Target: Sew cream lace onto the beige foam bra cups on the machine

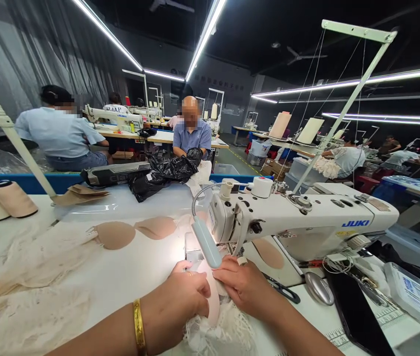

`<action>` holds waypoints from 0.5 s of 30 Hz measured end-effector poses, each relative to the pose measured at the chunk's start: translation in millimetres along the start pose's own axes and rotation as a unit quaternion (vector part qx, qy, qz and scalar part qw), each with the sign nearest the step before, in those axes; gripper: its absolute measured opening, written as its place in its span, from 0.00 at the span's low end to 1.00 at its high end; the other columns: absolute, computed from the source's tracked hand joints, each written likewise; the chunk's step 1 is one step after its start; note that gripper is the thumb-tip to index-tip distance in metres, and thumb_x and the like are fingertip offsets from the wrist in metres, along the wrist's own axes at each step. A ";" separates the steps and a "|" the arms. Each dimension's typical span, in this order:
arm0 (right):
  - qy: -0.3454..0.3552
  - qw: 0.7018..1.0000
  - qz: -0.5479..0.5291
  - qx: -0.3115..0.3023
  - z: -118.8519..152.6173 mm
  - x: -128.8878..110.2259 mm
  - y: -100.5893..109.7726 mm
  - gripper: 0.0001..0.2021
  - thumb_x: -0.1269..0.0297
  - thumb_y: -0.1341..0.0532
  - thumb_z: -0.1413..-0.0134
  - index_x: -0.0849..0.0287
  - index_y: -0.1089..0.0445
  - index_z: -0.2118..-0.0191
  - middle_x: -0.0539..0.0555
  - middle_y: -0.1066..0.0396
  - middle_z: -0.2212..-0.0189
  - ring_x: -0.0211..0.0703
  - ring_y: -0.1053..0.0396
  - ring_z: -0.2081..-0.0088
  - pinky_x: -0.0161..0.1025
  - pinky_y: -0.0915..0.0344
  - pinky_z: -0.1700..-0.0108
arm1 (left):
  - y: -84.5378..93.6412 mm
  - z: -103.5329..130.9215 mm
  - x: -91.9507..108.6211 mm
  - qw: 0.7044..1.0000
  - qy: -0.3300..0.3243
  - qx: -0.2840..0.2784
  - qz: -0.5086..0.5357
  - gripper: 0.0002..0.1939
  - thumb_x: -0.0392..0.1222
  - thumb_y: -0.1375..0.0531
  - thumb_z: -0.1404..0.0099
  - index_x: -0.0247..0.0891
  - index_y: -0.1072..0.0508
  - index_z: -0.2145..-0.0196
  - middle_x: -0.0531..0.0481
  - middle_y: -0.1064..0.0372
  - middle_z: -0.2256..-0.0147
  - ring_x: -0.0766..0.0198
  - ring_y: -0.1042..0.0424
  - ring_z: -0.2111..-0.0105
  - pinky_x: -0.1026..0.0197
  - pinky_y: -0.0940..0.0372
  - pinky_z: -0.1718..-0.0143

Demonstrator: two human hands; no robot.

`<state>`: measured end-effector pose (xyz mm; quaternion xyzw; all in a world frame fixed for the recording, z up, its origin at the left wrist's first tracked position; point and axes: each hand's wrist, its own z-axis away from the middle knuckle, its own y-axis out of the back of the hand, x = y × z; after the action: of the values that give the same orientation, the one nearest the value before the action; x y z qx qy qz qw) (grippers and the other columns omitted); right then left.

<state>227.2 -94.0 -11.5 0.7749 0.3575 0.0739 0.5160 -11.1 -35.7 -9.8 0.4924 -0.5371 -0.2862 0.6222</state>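
At the bottom centre of the frame, our left hand (180, 301) and right hand (247, 287) lie curled and pressing on a pale strip of fabric (212, 301) with lace (228, 331) beneath it, fingers closed down on the cloth rather than gripping it. Both hands sit just in front of the needle area of the white sewing machine (306, 217), under its small lamp (206, 242). We judge the fingertips close enough that a stitch could catch them, or the slippery lace could slide and skew the seam. Black scissors (282, 290) and a phone (358, 311) lie to the lower right on the surface (128, 277). Tan cups (115, 235) rest left of centre, thread cones (2, 198) at mid left, other workers behind.
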 end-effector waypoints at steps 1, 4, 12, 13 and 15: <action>-0.004 1.000 -0.003 0.001 0.2 0.8 -0.4 0.18 0.82 0.45 0.40 0.53 0.25 0.55 0.48 0.21 0.59 0.44 0.30 0.60 0.38 0.36 0.56 | 2.6 -0.9 2.0 1.000 0.007 -0.002 -0.005 0.24 0.22 0.36 0.61 0.45 0.23 0.67 0.54 0.28 0.53 0.54 0.25 0.59 0.29 0.46 0.37; -0.016 1.000 0.006 0.000 0.8 1.9 0.1 0.19 0.82 0.46 0.41 0.52 0.25 0.55 0.47 0.22 0.61 0.44 0.31 0.60 0.38 0.37 0.57 | 13.5 -3.0 10.5 1.000 0.019 -0.009 -0.004 0.23 0.21 0.37 0.60 0.44 0.24 0.68 0.54 0.28 0.52 0.53 0.24 0.57 0.30 0.44 0.39; -0.011 1.000 0.015 0.006 2.3 3.1 -1.2 0.17 0.81 0.46 0.41 0.53 0.27 0.57 0.49 0.22 0.61 0.46 0.31 0.59 0.40 0.36 0.53 | 19.5 -3.7 15.4 0.999 0.038 -0.033 -0.010 0.23 0.21 0.37 0.61 0.46 0.22 0.69 0.56 0.27 0.51 0.51 0.26 0.58 0.40 0.37 0.48; -0.010 1.000 0.016 0.002 2.4 3.1 -1.5 0.17 0.81 0.46 0.41 0.53 0.27 0.57 0.48 0.22 0.61 0.46 0.31 0.59 0.40 0.36 0.52 | 19.6 -3.4 14.9 0.999 0.039 -0.034 -0.012 0.23 0.21 0.37 0.61 0.46 0.22 0.69 0.57 0.26 0.51 0.51 0.27 0.58 0.41 0.36 0.50; -0.010 1.000 0.021 -0.006 2.8 2.9 -2.0 0.18 0.82 0.45 0.42 0.53 0.27 0.57 0.48 0.22 0.61 0.46 0.30 0.59 0.40 0.36 0.52 | 21.1 -3.0 13.8 0.999 0.034 -0.032 -0.014 0.23 0.21 0.38 0.61 0.46 0.22 0.70 0.57 0.26 0.51 0.51 0.27 0.58 0.44 0.37 0.51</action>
<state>229.8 -93.8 -15.2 0.7800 0.3354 0.0788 0.5224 -8.3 -39.6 15.1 0.4889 -0.4994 -0.2951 0.6515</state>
